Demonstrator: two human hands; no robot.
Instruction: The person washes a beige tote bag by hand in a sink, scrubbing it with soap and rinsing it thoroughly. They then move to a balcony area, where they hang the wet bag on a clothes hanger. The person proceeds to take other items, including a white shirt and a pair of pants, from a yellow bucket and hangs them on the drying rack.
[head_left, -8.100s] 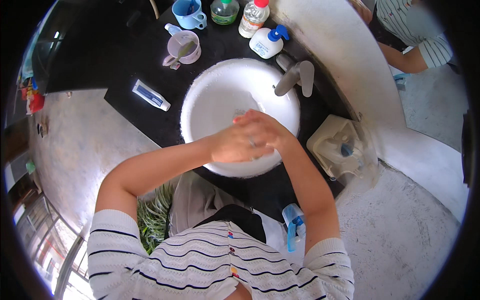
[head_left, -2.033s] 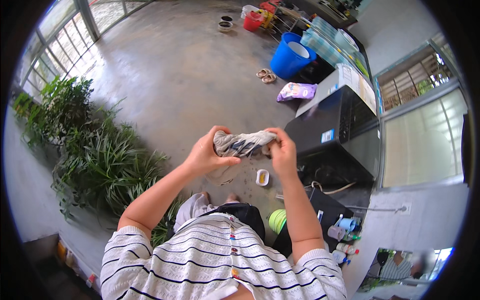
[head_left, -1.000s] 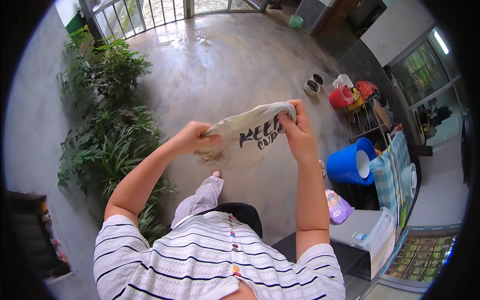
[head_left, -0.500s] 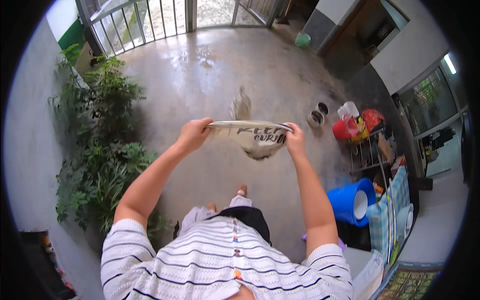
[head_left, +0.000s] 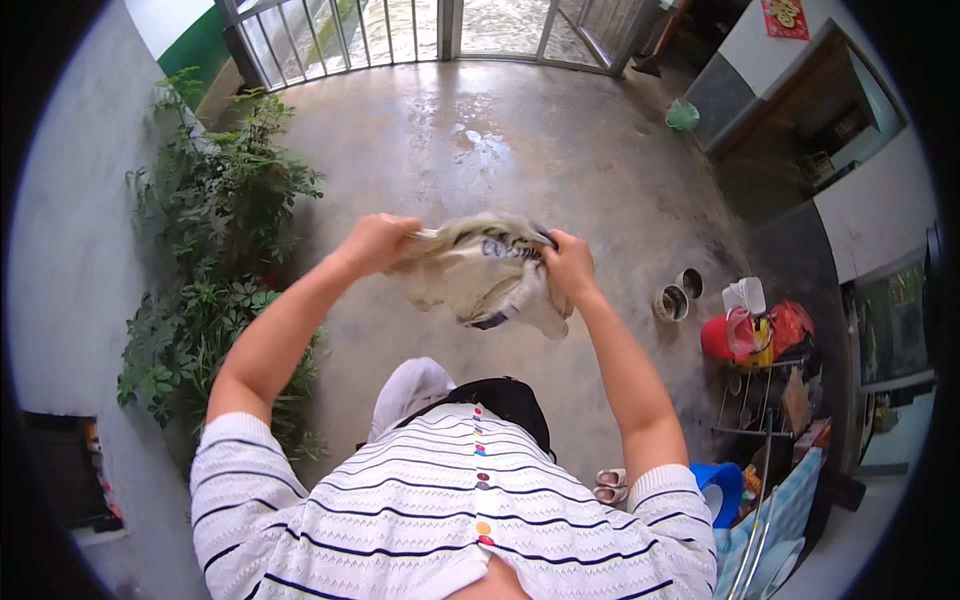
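A cream T-shirt (head_left: 432,275) with dark lettering and some dark edging is stretched between my two hands, out in front of my chest. Its left upper edge is gripped by my left hand (head_left: 385,243), fingers closed on the cloth. My right hand (head_left: 570,265) pinches the opposite edge, beside a dark strip of trim. The cloth between them billows and folds, with its lower part swinging loose above the floor. Folds hide much of the lettering.
Leafy green plants (head_left: 225,200) line the wall at left. Toward the right stand metal pots (head_left: 672,302), a red bucket (head_left: 716,338), a wire rack (head_left: 755,395) and a blue tub (head_left: 728,490). A barred metal gate (head_left: 350,35) closes the far end. Slippers (head_left: 610,486) lie near my right side.
The T-shirt went from a taut top edge between my hands to a bunched, billowing shape. My hands rose slightly in view. The surroundings shifted, with the blue tub now lower right.
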